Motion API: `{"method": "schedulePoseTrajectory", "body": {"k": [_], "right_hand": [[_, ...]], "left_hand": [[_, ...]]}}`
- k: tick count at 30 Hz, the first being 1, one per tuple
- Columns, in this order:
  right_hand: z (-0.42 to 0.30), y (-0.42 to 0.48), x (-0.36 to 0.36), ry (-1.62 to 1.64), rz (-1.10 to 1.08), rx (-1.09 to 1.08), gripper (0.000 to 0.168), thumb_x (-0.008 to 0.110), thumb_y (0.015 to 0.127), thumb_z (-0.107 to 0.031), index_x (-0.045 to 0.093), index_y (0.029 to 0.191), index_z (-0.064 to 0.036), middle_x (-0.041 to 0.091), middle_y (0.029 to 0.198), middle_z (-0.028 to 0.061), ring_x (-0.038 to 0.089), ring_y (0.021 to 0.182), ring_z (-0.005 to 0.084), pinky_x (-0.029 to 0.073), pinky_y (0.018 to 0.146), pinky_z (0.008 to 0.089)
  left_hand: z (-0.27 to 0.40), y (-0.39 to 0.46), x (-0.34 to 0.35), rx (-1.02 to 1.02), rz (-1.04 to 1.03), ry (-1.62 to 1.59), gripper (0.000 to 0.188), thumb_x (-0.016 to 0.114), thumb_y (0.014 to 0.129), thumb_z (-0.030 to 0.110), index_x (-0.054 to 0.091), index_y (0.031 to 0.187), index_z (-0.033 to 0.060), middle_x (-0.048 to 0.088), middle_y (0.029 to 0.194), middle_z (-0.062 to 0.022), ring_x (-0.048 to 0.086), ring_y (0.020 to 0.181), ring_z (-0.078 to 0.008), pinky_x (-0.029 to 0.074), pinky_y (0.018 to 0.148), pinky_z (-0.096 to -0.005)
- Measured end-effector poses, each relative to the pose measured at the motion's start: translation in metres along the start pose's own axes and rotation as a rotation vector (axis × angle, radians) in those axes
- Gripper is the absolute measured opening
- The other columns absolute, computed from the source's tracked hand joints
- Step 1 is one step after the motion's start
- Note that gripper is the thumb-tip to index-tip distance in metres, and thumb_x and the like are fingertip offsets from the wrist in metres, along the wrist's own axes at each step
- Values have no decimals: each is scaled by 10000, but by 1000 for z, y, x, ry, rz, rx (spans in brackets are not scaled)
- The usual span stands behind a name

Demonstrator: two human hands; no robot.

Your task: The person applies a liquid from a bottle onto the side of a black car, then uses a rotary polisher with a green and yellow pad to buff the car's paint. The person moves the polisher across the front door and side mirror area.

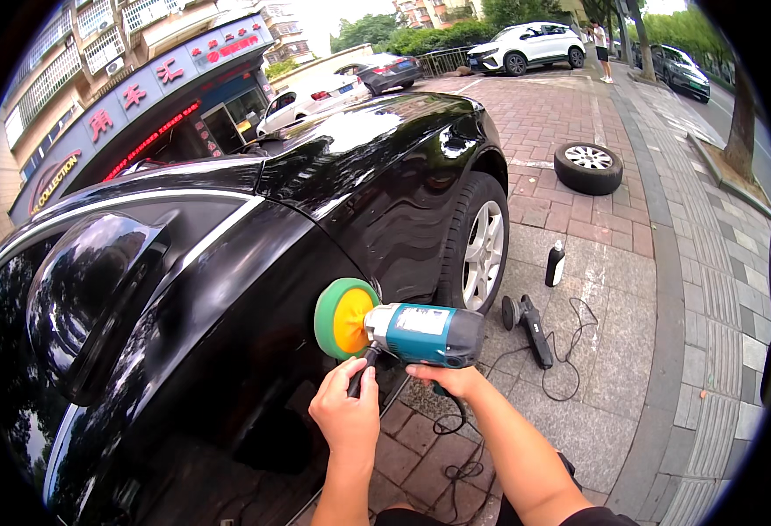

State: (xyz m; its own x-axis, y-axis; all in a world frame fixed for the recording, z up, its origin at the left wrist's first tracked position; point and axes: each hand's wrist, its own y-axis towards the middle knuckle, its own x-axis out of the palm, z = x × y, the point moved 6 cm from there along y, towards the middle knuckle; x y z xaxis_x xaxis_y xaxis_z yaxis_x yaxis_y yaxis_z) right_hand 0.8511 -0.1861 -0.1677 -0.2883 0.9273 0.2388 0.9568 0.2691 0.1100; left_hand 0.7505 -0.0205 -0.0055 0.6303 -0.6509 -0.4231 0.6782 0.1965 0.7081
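In both hands I hold a teal and black electric car polisher [435,334]. My left hand [347,398] is closed around its black side handle [363,375]. My right hand [450,380] grips the underside of the machine, where the grip itself is mostly hidden. A green foam pad [330,319] with a yellow back faces the black car's door [247,309], close to the seam with the front fender [385,217]. Whether the pad presses on the paint, I cannot tell. The glossy side mirror [96,289] juts out at the left.
A second, smaller black polisher [535,332] lies on the paving with its cord [576,342] looped beside it. Near it stands a dark bottle [554,264]. The car's front wheel [483,250] is close by. Farther off lie a loose wheel [588,168] and a standing person [600,52].
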Motion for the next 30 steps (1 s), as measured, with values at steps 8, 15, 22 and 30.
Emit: {"method": "schedulePoseTrajectory", "body": {"k": [8, 15, 22, 30], "right_hand": [[0, 0, -2, -11, 42, -22, 301, 899, 841, -193, 704, 1024, -54, 668, 825, 13, 597, 660, 128, 502, 587, 304], [6, 0, -7, 44, 67, -10, 284, 889, 850, -173, 692, 1006, -41, 663, 809, 19, 594, 649, 133, 496, 589, 311], [12, -6, -7, 25, 56, 27, 262, 880, 858, -164, 689, 991, -44, 660, 790, 17, 587, 634, 130, 481, 581, 314], [29, -9, -6, 7, 75, 9, 273, 888, 852, -187, 701, 999, -56, 667, 789, 7, 590, 643, 121, 487, 587, 304]], "left_hand": [[-6, 2, 3, -10, 9, -20, 165, 791, 813, -21, 760, 975, -21, 778, 953, -170, 768, 863, -304, 593, 807, -367], [-11, 6, 15, -37, -28, -38, 163, 806, 813, 15, 776, 973, -5, 773, 914, -167, 760, 819, -303, 582, 764, -363], [-13, -1, 16, -46, -43, -6, 162, 810, 814, 31, 779, 970, 2, 772, 904, -164, 758, 808, -308, 580, 755, -367], [-24, -11, 11, -67, -32, -7, 161, 811, 810, 33, 779, 965, 2, 778, 917, -167, 764, 821, -311, 583, 763, -370]]}}
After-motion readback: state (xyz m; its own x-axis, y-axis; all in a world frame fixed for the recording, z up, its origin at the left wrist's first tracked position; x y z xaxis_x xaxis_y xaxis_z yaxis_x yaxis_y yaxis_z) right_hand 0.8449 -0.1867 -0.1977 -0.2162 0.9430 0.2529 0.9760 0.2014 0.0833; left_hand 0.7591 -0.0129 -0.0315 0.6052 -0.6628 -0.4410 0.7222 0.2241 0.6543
